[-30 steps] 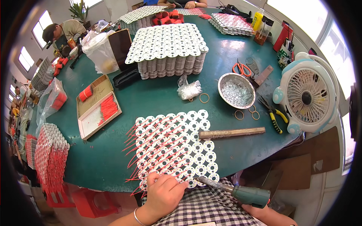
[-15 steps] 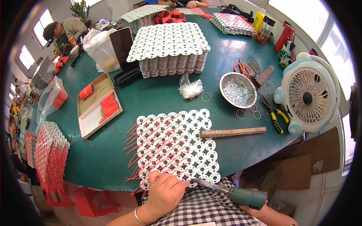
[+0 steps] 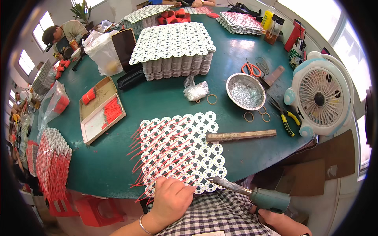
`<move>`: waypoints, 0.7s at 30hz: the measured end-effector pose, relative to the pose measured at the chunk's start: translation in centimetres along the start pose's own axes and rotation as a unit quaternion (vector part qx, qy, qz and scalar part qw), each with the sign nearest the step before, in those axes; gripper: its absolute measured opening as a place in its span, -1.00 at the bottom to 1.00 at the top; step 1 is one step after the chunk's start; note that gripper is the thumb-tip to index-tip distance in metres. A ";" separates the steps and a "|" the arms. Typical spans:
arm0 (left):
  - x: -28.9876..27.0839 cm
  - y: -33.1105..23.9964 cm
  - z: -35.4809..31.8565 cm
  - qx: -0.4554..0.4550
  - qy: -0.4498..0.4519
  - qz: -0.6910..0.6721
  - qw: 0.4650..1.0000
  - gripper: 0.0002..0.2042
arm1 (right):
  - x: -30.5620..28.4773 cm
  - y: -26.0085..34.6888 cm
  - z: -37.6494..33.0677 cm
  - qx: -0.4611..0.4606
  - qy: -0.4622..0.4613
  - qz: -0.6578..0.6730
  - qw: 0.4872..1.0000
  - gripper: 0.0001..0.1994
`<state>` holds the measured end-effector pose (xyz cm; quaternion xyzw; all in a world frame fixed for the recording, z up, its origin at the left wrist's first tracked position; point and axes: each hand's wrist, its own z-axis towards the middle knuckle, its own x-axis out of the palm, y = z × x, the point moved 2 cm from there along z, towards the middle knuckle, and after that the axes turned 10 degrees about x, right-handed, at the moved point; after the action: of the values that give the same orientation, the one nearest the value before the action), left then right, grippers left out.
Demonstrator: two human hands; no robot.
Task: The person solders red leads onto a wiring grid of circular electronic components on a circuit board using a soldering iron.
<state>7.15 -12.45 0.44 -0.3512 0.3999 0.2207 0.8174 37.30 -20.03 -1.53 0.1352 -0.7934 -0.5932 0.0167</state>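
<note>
The left hand [image 3: 170,198] rests knuckles-up on the near edge of a flat sheet of white round discs threaded with red wires [image 3: 179,151], its fingers curled down and pressing the closest row of discs; whether anything is pinched under the fingertips cannot be told. The sheet lies on the dark green round table [image 3: 157,98], spreading up and away from that hand, with red wire ends fanning out to the hand's left.

Just right of the left hand's fingers comes the metal nozzle of a green-bodied heat tool [image 3: 252,192] — its tip nearly touches the sheet's near right corner. The right hand [image 3: 271,216] is mostly hidden beneath the tool's body at the lower edge, wrapped around its handle.

Beyond the tool's tip, just past the sheet's right side, lies a long wooden bar [image 3: 241,135]. Farther off from the right hand stand a white and pale blue desk fan [image 3: 321,98], a round metal bowl of small silvery pieces [image 3: 245,91] and yellow-handled pliers [image 3: 284,118]. Well beyond the left hand sits a tall stack of white disc sheets [image 3: 173,49] — and off to its left, a shallow cardboard tray holding red wires [image 3: 100,108].
</note>
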 end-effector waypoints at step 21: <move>0.5 -0.7 -0.4 0.033 0.012 -0.003 0.999 -0.80 | 0.2 -0.2 0.3 -0.092 0.025 -0.238 0.967 -0.80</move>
<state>7.69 -13.22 0.14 -0.3279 0.4156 0.2007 0.8243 37.13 -19.85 -1.82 0.3328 -0.6798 -0.6469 -0.0929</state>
